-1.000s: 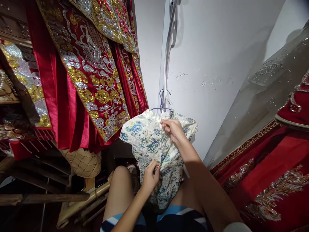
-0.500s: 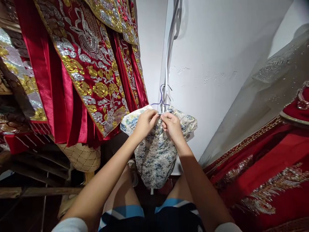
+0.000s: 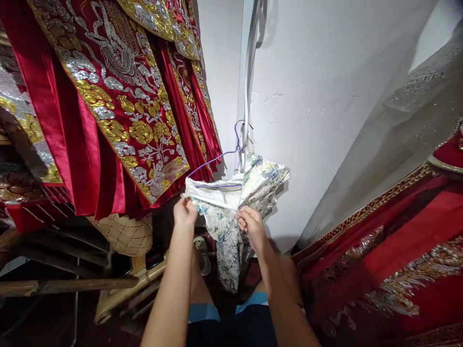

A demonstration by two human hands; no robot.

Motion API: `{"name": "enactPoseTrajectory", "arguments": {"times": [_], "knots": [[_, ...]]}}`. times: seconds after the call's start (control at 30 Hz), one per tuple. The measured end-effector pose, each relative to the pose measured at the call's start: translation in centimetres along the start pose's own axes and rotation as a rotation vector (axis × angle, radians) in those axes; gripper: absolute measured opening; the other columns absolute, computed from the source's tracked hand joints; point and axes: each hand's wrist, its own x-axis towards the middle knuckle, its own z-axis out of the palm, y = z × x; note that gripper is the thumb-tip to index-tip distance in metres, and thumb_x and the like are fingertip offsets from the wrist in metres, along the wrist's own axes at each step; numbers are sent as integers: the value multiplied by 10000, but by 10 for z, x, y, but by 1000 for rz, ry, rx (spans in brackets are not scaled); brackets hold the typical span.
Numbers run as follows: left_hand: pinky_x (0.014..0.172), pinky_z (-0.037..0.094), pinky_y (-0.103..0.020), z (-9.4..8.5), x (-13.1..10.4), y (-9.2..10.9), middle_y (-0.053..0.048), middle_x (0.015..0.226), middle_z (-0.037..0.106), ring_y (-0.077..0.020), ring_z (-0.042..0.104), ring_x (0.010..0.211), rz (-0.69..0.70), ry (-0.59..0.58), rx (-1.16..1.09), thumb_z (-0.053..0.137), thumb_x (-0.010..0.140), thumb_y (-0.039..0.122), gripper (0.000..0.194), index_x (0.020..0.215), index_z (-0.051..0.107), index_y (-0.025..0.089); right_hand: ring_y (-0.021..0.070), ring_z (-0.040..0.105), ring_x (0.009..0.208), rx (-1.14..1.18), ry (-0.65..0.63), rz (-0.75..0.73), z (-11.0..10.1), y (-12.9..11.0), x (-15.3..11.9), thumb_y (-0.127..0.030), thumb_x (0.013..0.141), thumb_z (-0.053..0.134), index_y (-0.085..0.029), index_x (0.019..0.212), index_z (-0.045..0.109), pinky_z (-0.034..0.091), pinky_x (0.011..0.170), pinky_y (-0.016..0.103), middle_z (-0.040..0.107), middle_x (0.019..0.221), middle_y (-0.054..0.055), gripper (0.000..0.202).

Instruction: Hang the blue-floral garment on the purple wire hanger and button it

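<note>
Purple hanger (image 3: 238,148) now shows 1 bared arm — I judge the floral top (image 3: 224,224) half off, my left hand (image 3: 184,212) pinching its shoulder, right hand (image 3: 251,223) its front edge.

Left hand (image 3: 185,212) and right hand (image 3: 250,222) bare, forearms (image 3: 171,282) bare as far as visible. Shorts (image 3: 204,333): dark navy, light-blue band (image 3: 204,312) on each leg, white sliver beside the right one.
</note>
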Motion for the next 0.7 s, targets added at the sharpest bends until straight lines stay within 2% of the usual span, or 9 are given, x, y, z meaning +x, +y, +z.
{"name": "enactPoseTrajectory", "arguments": {"times": [0.07,0.13,0.2,0.3,0.4,0.47,0.53,0.63,0.7], "knots": [[781,528,-290,-12,-19,-30,-45,719,626,-151,650,749,-146,78,-10,436,940,137,196,770,527,172,85,246,444,70,41,12,-2,5,-16,-345,717,646,-221,586,476,191,457,253,325,478,-78,248],[796,532,-287,-19,-40,-55,-43,723,637,-138,656,730,-247,121,-21,470,926,152,172,766,532,171,96,225,440,124,100,32,-13,14,-33,-347,741,620,-233,575,434,176,456,263,287,469,-77,274],[831,527,-292,-19,-61,-69,-42,754,651,-134,660,739,-294,80,-26,572,879,178,116,765,553,163,104,203,437,118,154,43,-31,27,-49,-360,734,611,-243,557,391,173,453,274,257,462,-76,305],[872,515,-298,-7,-87,-66,-40,842,665,-151,658,831,-289,-184,-36,722,779,270,166,794,594,165,118,236,461,-63,244,23,-57,40,-62,-412,742,627,-246,551,370,217,463,281,292,485,-60,361],[826,507,-279,13,-116,-49,-29,861,644,-151,620,837,-246,-497,7,741,776,372,239,807,609,174,151,374,542,-253,352,-108,-66,40,-63,-478,771,640,-244,610,445,337,530,290,397,565,-30,344],[774,493,-268,26,-134,-39,-29,824,616,-148,585,785,-179,-669,148,701,823,405,251,792,615,172,194,501,649,-248,302,-156,-59,33,-61,-548,811,586,-254,756,558,436,636,323,511,653,0,301],[795,488,-291,36,-147,-33,-51,851,610,-173,580,817,-45,-794,337,650,868,420,262,796,639,169,246,592,802,-211,161,-107,-48,24,-60,-582,831,554,-263,908,616,487,754,375,618,783,43,334],[998,432,-359,38,-146,-27,-108,1077,604,-254,560,1101,232,-801,558,633,882,419,261,823,694,173,286,617,927,-280,-77,14,-35,6,-59,-449,747,713,-239,919,653,498,813,396,678,889,77,278],[1072,383,-376,29,-136,-23,-115,1176,588,-274,519,1214,297,-814,628,639,880,422,246,892,710,187,243,598,789,-393,-191,81,-33,-10,-55,-320,700,745,-211,822,645,484,694,343,661,797,51,191]]}}
